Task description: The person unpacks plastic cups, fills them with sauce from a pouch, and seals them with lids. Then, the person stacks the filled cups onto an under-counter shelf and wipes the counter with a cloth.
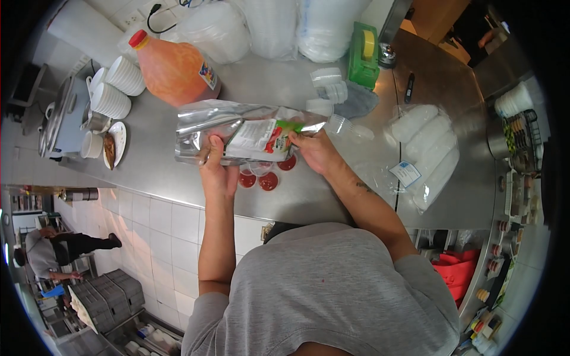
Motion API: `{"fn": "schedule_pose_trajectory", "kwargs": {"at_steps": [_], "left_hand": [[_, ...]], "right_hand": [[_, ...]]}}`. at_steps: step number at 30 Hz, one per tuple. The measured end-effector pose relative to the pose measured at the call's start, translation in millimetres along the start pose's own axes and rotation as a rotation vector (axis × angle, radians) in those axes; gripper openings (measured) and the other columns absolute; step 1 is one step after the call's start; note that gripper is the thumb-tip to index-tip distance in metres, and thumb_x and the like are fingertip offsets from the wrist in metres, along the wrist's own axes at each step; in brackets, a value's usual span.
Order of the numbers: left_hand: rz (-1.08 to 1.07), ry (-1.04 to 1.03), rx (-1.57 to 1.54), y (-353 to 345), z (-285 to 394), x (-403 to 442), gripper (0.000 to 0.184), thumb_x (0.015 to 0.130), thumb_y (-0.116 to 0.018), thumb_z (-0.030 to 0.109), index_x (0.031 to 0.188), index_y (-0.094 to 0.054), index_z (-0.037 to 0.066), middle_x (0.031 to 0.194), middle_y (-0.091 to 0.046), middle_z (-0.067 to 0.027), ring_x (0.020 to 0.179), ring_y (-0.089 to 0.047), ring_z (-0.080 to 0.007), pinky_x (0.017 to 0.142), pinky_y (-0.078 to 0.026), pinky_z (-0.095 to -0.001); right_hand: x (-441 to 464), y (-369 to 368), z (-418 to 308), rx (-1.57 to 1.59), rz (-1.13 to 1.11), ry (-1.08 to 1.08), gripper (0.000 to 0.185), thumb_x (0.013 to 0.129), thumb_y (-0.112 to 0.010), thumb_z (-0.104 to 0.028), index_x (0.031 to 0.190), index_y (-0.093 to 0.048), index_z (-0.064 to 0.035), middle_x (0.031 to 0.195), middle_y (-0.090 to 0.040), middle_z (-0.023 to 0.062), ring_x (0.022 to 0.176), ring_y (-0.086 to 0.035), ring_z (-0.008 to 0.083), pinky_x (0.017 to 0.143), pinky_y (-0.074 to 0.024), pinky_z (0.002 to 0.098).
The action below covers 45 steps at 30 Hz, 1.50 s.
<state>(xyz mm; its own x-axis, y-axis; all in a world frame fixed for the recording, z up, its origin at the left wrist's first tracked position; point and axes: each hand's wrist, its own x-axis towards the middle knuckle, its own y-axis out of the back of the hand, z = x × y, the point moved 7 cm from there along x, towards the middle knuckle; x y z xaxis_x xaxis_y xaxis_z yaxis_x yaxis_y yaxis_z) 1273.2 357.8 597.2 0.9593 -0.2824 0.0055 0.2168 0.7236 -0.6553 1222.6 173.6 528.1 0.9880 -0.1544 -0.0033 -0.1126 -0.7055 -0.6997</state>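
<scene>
in the head view, the person holds a silver pouch (205, 121) with both hands, roughly level, over the front part of a steel bench (285, 204). the left hand (218, 169) is closed on the lower edge toward the pouch's left end, thumb laid over the front face; most of its other fingers are hidden behind the foil. the right hand (314, 151) is closed on the pouch near its right end, thumb and fingers pinching the edge beside the green and red print. a white label panel faces up between the two hands.

just below the pouch, partly covered by it, small clear cups of red sauce (268, 181) sit on the bench. beyond the right hand lie stacked clear cups (328, 76), a grey cloth (357, 101) and a green dispenser (363, 58) with a yellow roll; farther right, a plastic bag (424, 157) of white stacked pieces lies near a dark pen-like object (409, 88). on the left, behind the pouch, stands a large jug (172, 70) of orange liquid with a red cap, near stacks of white cups (110, 101) and a white plate (121, 135) bearing a brown item. another person (47, 249) is well apart, at lower left.
</scene>
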Motion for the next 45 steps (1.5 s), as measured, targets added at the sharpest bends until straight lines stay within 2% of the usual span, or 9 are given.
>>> {"fn": "schedule_pose_trajectory", "kwargs": {"at_steps": [6,8,13,22,26,32,37,40,45], "left_hand": [[0.1,0.042,-0.241,49.3,-16.7,13.1,0.014,0.092,-0.057,0.023,0.097,-0.057,0.01,0.095,-0.061,0.0002,0.096,-0.058,-0.0158,0.093,-0.044,-0.0393],[0.105,0.073,-0.296,59.1,-20.1,13.8,0.026,0.093,-0.054,0.022,0.114,-0.052,0.006,0.116,-0.058,-0.0064,0.112,-0.053,-0.023,0.1,-0.039,-0.0457],[0.247,0.124,-0.359,76.9,-31.4,10.3,0.047,0.094,-0.051,0.023,0.135,-0.038,0.004,0.139,-0.042,-0.0138,0.127,-0.041,-0.031,0.107,-0.03,-0.0517],[0.247,0.14,-0.432,74.4,-30.5,1.4,0.048,0.093,-0.048,0.014,0.136,-0.034,0.0,0.138,-0.042,-0.0163,0.128,-0.04,-0.0327,0.107,-0.03,-0.052],[0.217,0.166,-0.369,66.2,-24.6,-2.7,0.045,0.092,-0.05,0.014,0.134,-0.037,0.002,0.135,-0.045,-0.0164,0.124,-0.044,-0.032,0.102,-0.036,-0.0502],[0.184,0.317,-0.17,65.0,-15.9,-8.0,0.045,0.093,-0.052,0.036,0.125,-0.046,0.006,0.127,-0.053,-0.0161,0.118,-0.05,-0.0291,0.087,-0.043,-0.0429],[-0.172,0.532,0.151,23.8,7.0,-8.8,0.058,0.092,-0.049,0.051,0.114,-0.054,-0.003,0.09,-0.066,-0.0139,0.078,-0.066,-0.021,0.056,-0.048,-0.0265],[-0.13,0.253,0.819,25.1,41.2,7.9,0.042,0.093,-0.054,0.036,0.11,-0.055,-0.002,0.083,-0.065,-0.0122,0.07,-0.064,-0.0176,0.058,-0.048,-0.0262],[-0.08,-0.441,1.009,-29.5,63.0,51.2,0.013,0.09,-0.057,0.01,0.098,-0.057,0.0,0.076,-0.059,-0.0053,0.062,-0.057,-0.01,0.055,-0.044,-0.0209]], "right_hand": [[17.2,-6.1,0.8,-0.071,-0.066,-0.123,0.038,0.084,-0.066,-0.008,0.118,-0.051,0.0001,0.108,-0.06,0.0068,0.097,-0.058,0.0154,0.089,-0.0433,0.0288],[22.0,-19.2,-5.3,-0.06,-0.061,-0.1,0.04,0.085,-0.065,-0.01,0.12,-0.049,0.0004,0.109,-0.058,0.0066,0.095,-0.058,0.0144,0.084,-0.0461,0.0278],[40.7,-24.3,-0.6,-0.145,-0.169,-0.212,0.032,0.09,-0.054,-0.006,0.12,-0.046,0.0018,0.107,-0.054,0.0062,0.087,-0.059,0.0144,0.053,-0.0514,0.0244],[59.7,-33.0,-11.2,-0.101,-0.108,-0.263,0.033,0.089,-0.055,-0.009,0.12,-0.051,0.0004,0.102,-0.057,0.0055,0.085,-0.059,0.0119,0.06,-0.0502,0.0263],[61.8,-33.6,-25.8,-0.265,-0.133,-0.295,0.033,0.086,-0.06,-0.011,0.116,-0.054,-0.0012,0.099,-0.059,0.0038,0.091,-0.058,0.0115,0.081,-0.0481,0.0281],[68.7,-57.9,-50.8,-0.116,-0.002,-0.206,0.021,0.081,-0.061,-0.004,0.101,-0.057,-0.002,0.085,-0.056,0.0005,0.071,-0.057,0.0103,0.066,-0.0512,0.0285],[102.0,-106.6,-109.4,-0.074,-0.042,0.001,0.042,0.077,-0.064,0.002,0.114,-0.044,0.0044,0.082,-0.054,0.0029,0.073,-0.057,0.0122,0.069,-0.0525,0.0324],[123.3,-131.7,-128.0,-0.11,-0.015,0.12,0.058,0.076,-0.066,0.004,0.125,-0.034,0.0049,0.084,-0.053,0.0058,0.074,-0.058,0.0147,0.069,-0.0529,0.0327],[171.4,-125.9,-115.7,-0.147,0.016,0.182,0.076,0.071,-0.067,0.007,0.133,-0.023,0.0061,0.088,-0.056,0.0146,0.072,-0.06,0.0219,0.072,-0.0537,0.0438]]}}
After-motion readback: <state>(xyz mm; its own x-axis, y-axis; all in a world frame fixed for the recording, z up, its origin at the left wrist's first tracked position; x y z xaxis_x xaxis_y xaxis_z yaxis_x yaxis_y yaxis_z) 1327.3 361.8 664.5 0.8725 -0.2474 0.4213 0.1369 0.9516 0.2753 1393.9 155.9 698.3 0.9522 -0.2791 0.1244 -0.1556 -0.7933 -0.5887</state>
